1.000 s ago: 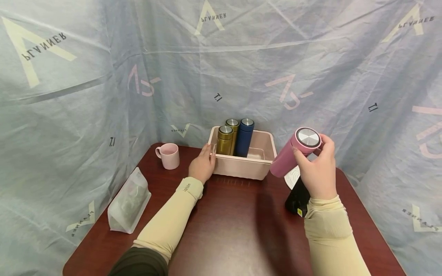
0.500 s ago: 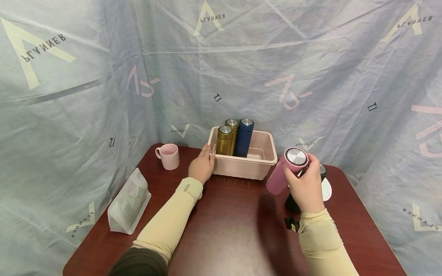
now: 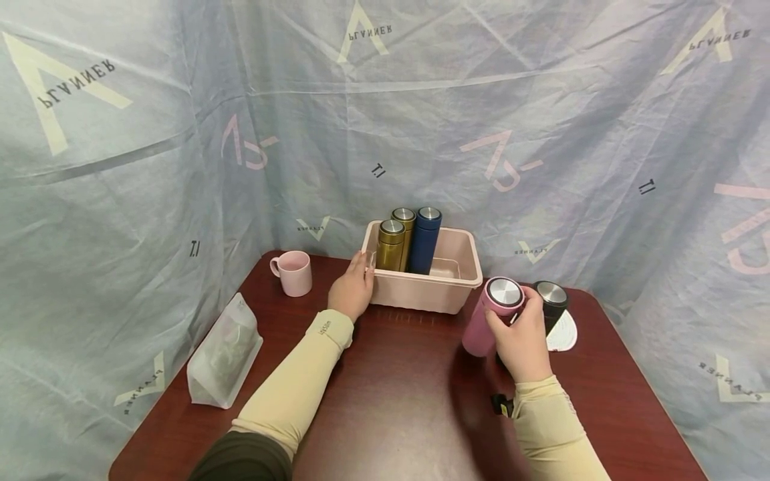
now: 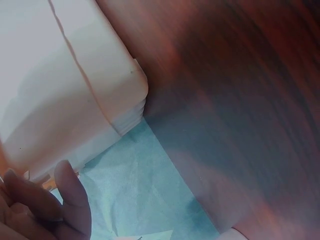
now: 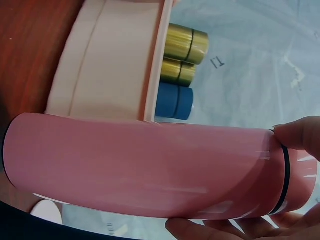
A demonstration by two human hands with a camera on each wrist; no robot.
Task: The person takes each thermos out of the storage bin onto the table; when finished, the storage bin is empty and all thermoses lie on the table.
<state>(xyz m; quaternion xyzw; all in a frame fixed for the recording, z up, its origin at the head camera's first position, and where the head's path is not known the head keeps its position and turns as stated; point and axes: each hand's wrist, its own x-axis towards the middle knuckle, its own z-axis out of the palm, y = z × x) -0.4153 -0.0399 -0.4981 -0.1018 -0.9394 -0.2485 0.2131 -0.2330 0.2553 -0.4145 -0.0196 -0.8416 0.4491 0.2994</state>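
Note:
At the left end of the pink bin (image 3: 415, 292), my left hand (image 3: 351, 287) rests its fingers against the rim; the left wrist view has the fingers (image 4: 73, 187) beside the bin wall (image 4: 100, 80). Two gold bottles (image 3: 391, 250) and a blue bottle (image 3: 426, 240) stand inside toward the left. My right hand (image 3: 523, 337) grips a pink bottle (image 3: 481, 327) near its silver lid, slightly tilted, just off the bin's front right corner. Whether its base touches the table cannot be told. In the right wrist view the bottle (image 5: 140, 167) spans the picture, thumb and fingers around its lid end.
Behind my right hand stands a dark bottle (image 3: 553, 304) beside a white round piece (image 3: 563, 333). A small black object (image 3: 502, 405) with a yellow mark lies by the right sleeve. A pink mug (image 3: 295, 274) and a translucent pouch (image 3: 225, 354) are on the left.
My right hand has lowered the pink bottle and brought it left and nearer, bringing it more upright. The dark bottle behind has come into view. My left hand stays at the bin.

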